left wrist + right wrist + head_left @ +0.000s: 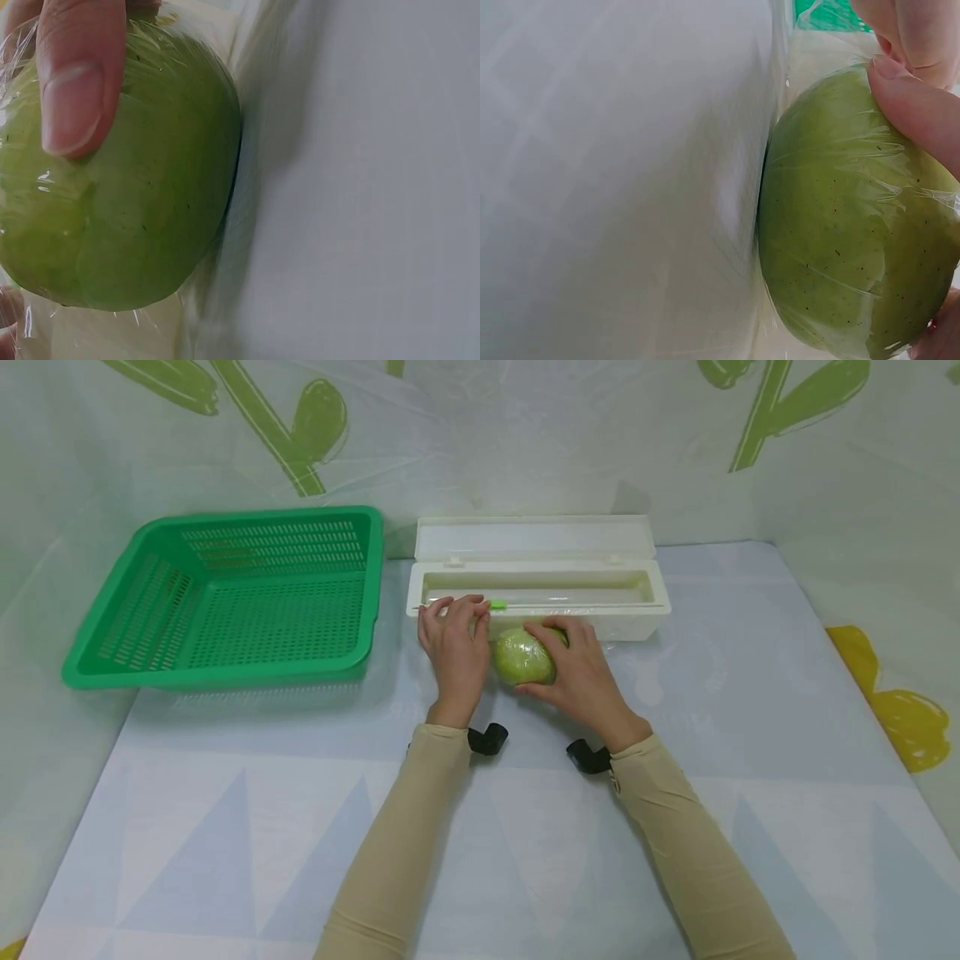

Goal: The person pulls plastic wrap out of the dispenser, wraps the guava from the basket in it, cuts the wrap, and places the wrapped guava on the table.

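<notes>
A round green fruit [522, 657] wrapped in cling film rests on the table in front of the white cling film box [624, 625]. My right hand [581, 681] grips it from the right, and its thumb [79, 105] presses on the near side. My left hand [459, 647] is at the box's front edge, left of the fruit, its fingertips at the small green cutter slider [498, 605] on the rail. In the right wrist view, clear film [889, 187] lies wrinkled over the fruit and reaches toward the left hand's fingers [922, 45].
The box lid [532, 537] is tilted back against the curtain. A green plastic basket [367, 610] stands left of the box. Black wrist cameras [491, 739] hang beneath both wrists, close over the table [525, 877].
</notes>
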Motion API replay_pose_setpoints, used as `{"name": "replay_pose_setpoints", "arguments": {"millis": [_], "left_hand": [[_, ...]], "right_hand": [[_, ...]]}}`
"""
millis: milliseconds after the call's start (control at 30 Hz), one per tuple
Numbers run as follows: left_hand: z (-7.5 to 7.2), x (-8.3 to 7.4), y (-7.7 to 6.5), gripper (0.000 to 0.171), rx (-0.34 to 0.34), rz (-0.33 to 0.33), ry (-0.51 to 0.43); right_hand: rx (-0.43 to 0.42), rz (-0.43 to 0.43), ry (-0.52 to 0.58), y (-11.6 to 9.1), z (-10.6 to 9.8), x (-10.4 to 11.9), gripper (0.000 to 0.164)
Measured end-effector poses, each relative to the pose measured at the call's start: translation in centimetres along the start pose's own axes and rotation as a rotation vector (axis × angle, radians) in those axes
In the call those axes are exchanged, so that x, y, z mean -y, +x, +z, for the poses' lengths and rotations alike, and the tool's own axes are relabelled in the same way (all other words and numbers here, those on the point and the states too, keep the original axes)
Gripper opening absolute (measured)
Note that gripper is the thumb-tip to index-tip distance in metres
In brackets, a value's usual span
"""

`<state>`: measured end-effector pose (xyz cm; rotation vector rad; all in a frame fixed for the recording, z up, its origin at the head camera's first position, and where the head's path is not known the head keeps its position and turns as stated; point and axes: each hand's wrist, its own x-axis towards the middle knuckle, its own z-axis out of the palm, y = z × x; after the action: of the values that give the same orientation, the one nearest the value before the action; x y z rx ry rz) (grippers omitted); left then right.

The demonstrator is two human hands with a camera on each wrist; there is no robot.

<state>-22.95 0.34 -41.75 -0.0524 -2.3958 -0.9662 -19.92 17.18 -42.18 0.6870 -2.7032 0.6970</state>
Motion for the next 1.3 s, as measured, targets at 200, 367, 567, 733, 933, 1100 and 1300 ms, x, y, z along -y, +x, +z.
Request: {"name": "replay_pose_setpoints", "arguments": {"millis": [200,367,567,733,933,1100,1300], "left_hand": [[0.01,0.16,-0.02,0.011,0.018,-0.002,0.020],[-0.05,0.37,-0.13,0.014,0.017,0.006,0.038],[0.00,0.54,-0.09,0.014,0.003,0.037,0.037],[0.03,0.60,0.00,0.014,-0.007,0.052,0.037],[0.11,0.83,-0.03,0.015,-0.001,0.054,0.029],[0.15,0.92,-0.06,0.015,0.009,0.063,0.023],[0.17,0.97,-0.19,0.016,0.024,0.084,0.030]], "right_hand": [[-0.003,0.000,0.001,0.01,-0.08,-0.05,0.082],[0.001,0.001,0.001,-0.01,0.05,-0.04,0.083],[-0.001,-0.004,0.006,0.06,0.04,-0.07,0.083],[-0.006,-0.009,0.005,0.18,-0.01,-0.02,0.082],[-0.005,-0.014,-0.001,0.23,0.01,0.01,0.082],[-0.003,-0.010,-0.001,0.16,0.06,0.03,0.082],[0.004,0.005,0.007,0.02,0.17,0.04,0.083]]}}
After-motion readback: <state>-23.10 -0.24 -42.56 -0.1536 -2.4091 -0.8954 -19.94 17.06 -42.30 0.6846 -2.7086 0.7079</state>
